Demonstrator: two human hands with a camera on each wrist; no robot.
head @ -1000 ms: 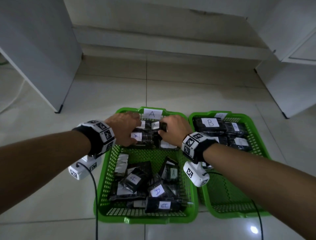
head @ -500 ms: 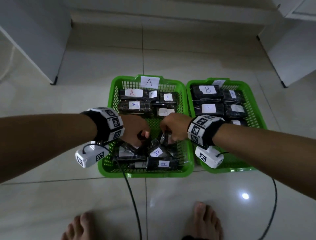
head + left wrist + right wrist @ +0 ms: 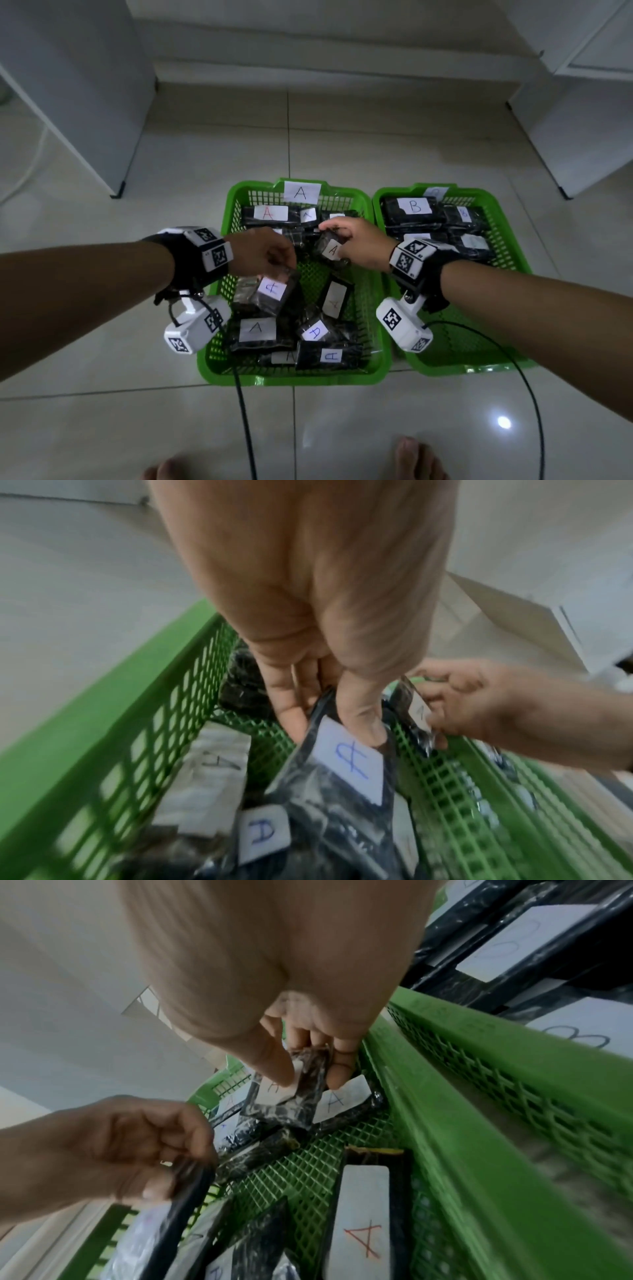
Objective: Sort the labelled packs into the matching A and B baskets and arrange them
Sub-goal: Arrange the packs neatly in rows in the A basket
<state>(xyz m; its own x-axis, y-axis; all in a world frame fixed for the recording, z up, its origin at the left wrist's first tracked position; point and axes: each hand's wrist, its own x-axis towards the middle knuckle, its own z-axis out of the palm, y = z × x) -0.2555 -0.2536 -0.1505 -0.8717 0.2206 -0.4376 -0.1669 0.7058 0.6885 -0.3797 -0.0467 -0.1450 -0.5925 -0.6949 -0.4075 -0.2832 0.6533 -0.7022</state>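
Observation:
Two green baskets sit side by side on the floor: the A basket (image 3: 219, 346) on the left and the B basket (image 3: 507, 233) on the right. Black packs with white A labels lie in the A basket, neat at the far end and jumbled at the near end. My left hand (image 3: 263, 251) pinches the top edge of an A pack (image 3: 274, 291) (image 3: 346, 761) lifted over the middle. My right hand (image 3: 356, 243) pinches a smaller A pack (image 3: 330, 248) (image 3: 287, 1096) near the far rows. B packs (image 3: 414, 207) fill the far part of the B basket.
White cabinets (image 3: 68, 85) stand at the back left and another white cabinet (image 3: 582, 120) at the back right. A step (image 3: 325, 54) runs along the far wall. Black cables (image 3: 246, 428) trail from both wrists across the tiled floor, and my bare feet (image 3: 418, 459) show at the bottom edge.
Both hands came back from the far rows to the jumbled near pile, each took hold of an A pack, and now lift them toward the far end of the A basket.

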